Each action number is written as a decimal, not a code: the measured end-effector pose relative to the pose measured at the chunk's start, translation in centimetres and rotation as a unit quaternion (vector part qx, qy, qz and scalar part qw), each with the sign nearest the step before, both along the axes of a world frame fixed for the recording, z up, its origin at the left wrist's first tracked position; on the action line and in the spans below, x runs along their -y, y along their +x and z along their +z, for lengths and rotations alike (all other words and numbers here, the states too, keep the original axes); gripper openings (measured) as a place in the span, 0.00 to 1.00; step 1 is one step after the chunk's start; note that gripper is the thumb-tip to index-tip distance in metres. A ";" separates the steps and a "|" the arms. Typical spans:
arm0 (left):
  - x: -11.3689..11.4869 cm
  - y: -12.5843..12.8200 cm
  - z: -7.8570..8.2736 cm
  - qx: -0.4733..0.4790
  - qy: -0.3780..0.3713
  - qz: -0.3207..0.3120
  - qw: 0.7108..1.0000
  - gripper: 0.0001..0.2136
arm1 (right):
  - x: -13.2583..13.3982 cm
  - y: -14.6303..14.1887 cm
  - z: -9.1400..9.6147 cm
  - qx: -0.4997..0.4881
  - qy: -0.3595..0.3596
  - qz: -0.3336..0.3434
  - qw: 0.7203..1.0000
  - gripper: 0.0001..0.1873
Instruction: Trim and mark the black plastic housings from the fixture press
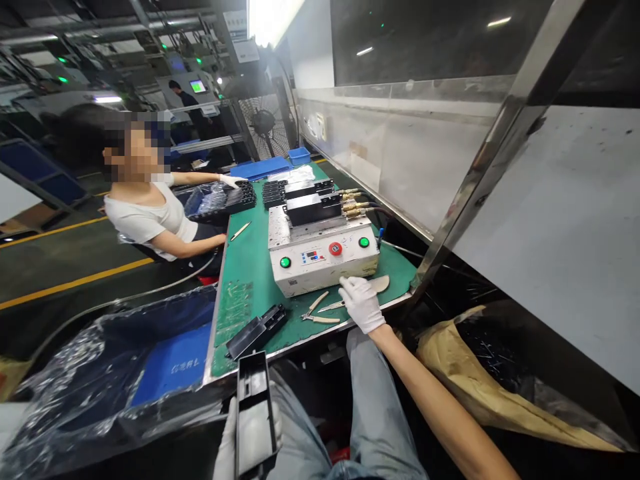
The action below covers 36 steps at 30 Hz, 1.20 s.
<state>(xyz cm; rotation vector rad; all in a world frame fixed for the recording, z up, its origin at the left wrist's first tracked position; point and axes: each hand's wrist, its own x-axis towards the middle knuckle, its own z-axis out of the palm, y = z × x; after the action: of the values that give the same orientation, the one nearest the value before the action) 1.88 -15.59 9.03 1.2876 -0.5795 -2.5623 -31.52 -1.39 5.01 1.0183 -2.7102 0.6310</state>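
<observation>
My left hand (227, 440), in a white glove, holds a long black plastic housing (256, 417) low in front of my legs, its hollow side facing up. On the near part of the green table, my gloved right hand (361, 305) is closed over the middle of a knife; the thin pointed blade (332, 307) sticks out to its left and the pale handle (381, 285) to its right. Nippers with beige grips (320, 313) lie just left of that hand. A second black housing (257, 331) rests on the table's left corner.
Behind my right hand stands a white machine (325, 260) with green and red buttons, a black housing (314, 209) on top. A co-worker (150, 207) sits at left, one gloved hand at stacked black parts (245, 195). A plastic-lined bin (165, 360) and a yellow sack (450, 353) flank me.
</observation>
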 end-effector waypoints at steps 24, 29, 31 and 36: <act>-2.1 0.6 7.3 -0.031 -0.337 -0.161 0.927 0.38 | -0.2 11.2 18.0 0.297 -0.372 0.104 0.873 0.27; -2.5 3.3 7.2 -0.015 -0.405 -0.203 0.892 0.39 | 0.4 15.8 18.8 0.359 -0.353 0.103 0.858 0.33; -2.6 4.2 7.2 -0.019 -0.410 -0.238 0.880 0.40 | 0.3 16.5 18.8 0.367 -0.347 0.106 0.857 0.32; -2.4 5.1 7.3 -0.006 -0.421 -0.256 0.870 0.42 | 0.3 16.9 17.8 0.372 -0.348 0.112 0.853 0.30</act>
<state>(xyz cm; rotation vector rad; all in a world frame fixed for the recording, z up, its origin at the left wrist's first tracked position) 7.01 -13.14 16.34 0.8489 -1.9696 -2.1398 -14.58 -1.74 22.76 1.0026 -2.4636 2.2411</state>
